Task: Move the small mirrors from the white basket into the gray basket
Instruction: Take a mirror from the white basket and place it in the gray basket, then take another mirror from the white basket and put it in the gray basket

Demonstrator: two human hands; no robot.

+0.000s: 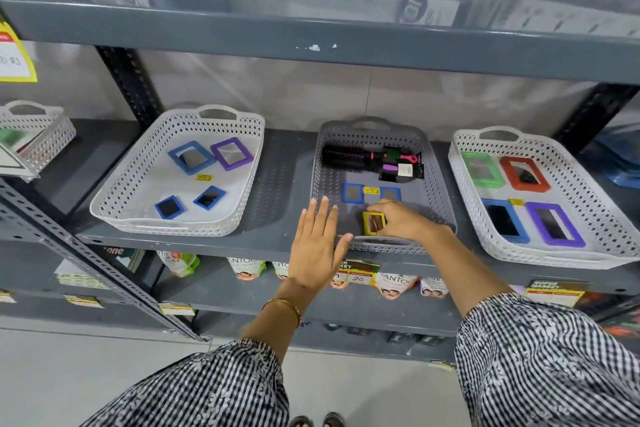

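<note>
The white basket [138, 170] stands on the shelf at the left and holds two small blue-framed mirrors [169, 207] [209, 197], a larger blue mirror [191, 157] and a purple one [231, 153]. The gray basket [323, 149] sits in the middle with two small blue mirrors [353, 192] [390, 193] on its floor. My right hand [398, 220] is inside the gray basket near its front, fingers closed on a small yellow-framed mirror [374, 223]. My left hand [317, 246] hovers flat and open over the gray basket's front left corner, holding nothing.
A black round hairbrush [349, 157] with pink parts lies at the back of the gray basket. A second white basket [568, 253] at the right holds several larger coloured mirrors. Another white basket [38, 135] stands far left. The shelf above [311, 28] overhangs; packets fill the shelf below.
</note>
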